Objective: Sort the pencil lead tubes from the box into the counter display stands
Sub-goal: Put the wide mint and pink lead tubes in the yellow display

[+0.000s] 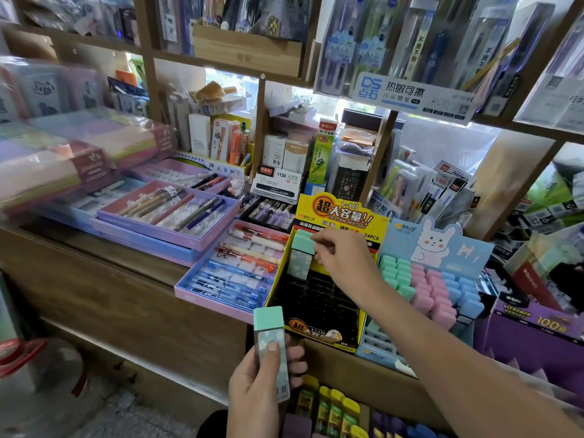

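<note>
Nearest, at the bottom edge, the box (335,412) holds yellow-capped and purple tubes. Just above it the left hand (262,384) is raised palm-in, fingers wrapped around a green-capped tube (272,339) held upright, thumb pressed flat on its face. Beyond, on the counter's (126,273) front edge, stands the yellow stand (319,327), its black tray mostly bare. The right arm reaches across it from the lower right; the right hand (344,257) pinches a second green tube (301,256) standing in the tray's far left corner. To its right, the blue stand (439,245) is packed with green, pink and blue tubes.
</note>
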